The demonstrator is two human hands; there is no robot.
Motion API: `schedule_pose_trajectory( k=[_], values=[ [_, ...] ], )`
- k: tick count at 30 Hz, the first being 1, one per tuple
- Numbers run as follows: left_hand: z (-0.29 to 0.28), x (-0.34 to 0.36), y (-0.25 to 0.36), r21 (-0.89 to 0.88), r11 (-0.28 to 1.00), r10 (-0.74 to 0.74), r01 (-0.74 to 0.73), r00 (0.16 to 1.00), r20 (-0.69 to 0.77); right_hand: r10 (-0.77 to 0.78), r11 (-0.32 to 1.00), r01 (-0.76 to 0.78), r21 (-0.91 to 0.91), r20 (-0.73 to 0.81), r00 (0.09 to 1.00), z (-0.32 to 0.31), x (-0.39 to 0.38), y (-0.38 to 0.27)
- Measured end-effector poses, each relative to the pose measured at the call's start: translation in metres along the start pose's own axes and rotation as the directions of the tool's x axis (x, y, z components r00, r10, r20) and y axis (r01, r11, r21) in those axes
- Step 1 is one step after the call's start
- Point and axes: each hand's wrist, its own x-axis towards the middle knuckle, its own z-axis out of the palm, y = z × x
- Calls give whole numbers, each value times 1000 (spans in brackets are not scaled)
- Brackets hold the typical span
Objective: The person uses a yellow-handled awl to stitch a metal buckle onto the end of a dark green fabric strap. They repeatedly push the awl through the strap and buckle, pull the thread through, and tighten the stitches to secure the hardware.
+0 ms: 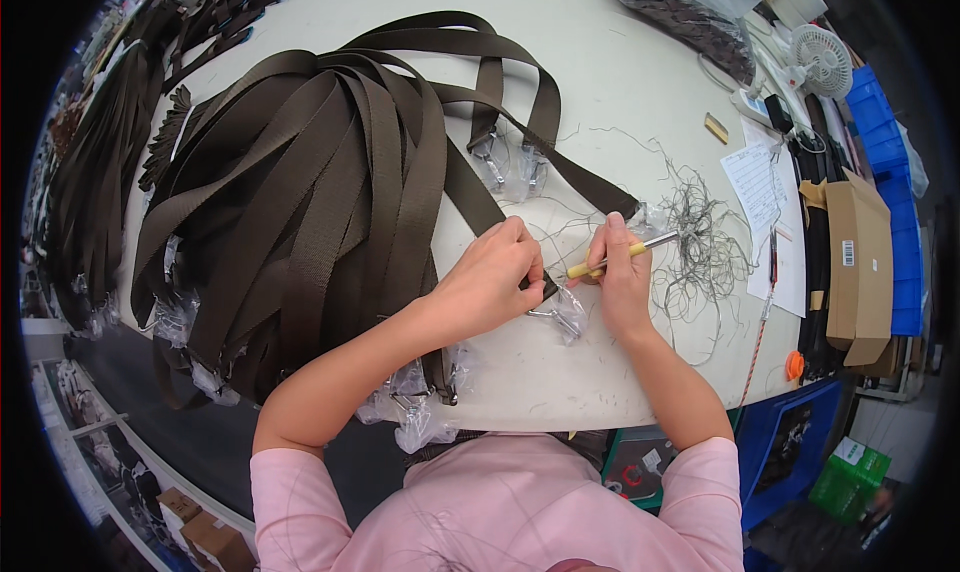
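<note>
My left hand (492, 277) is closed on the end of a dark brown webbing strap (474, 194), its fingers pinched together. Just below that hand, a metal fitting in clear plastic (568, 318) hangs at the strap end. A thin tool with a yellow handle and a metal shaft (660, 241) sits in my right hand (624, 282); its exact kind is unclear. The yellow end points toward the strap held on the left. Another strap end (612, 198) lies just beyond my right fingers. A tangle of loose grey threads (700, 234) spreads to their right.
A large heap of brown straps (330, 162) covers the left of the white table (590, 82). Papers (765, 187), a small white fan (822, 60), a cardboard box (858, 267) and blue bins (905, 202) line the right. An orange disc (795, 365) lies near the right edge.
</note>
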Motion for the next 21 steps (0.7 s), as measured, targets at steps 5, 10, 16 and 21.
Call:
schedule_pose_trajectory(
  k=[5, 10, 16, 21],
  values=[
    [8, 0, -6, -33, 997, 68, -70, 995, -73, 2, 1000, -1, -28, 24, 1000, -1, -1, 0],
    [12, 0, -6, -6, 995, 95, -96, 988, -120, -6, 996, 9, -85, 31, 999, 3, -3, -1],
    [10, -1, -3, -17, 996, 87, -90, 989, -120, 1, 999, 2, -46, 58, 998, -1, -3, -1],
    [11, -1, -5, -27, 997, 71, -75, 990, -120, -1, 998, 6, -66, 73, 997, -2, -2, -1]
  ],
)
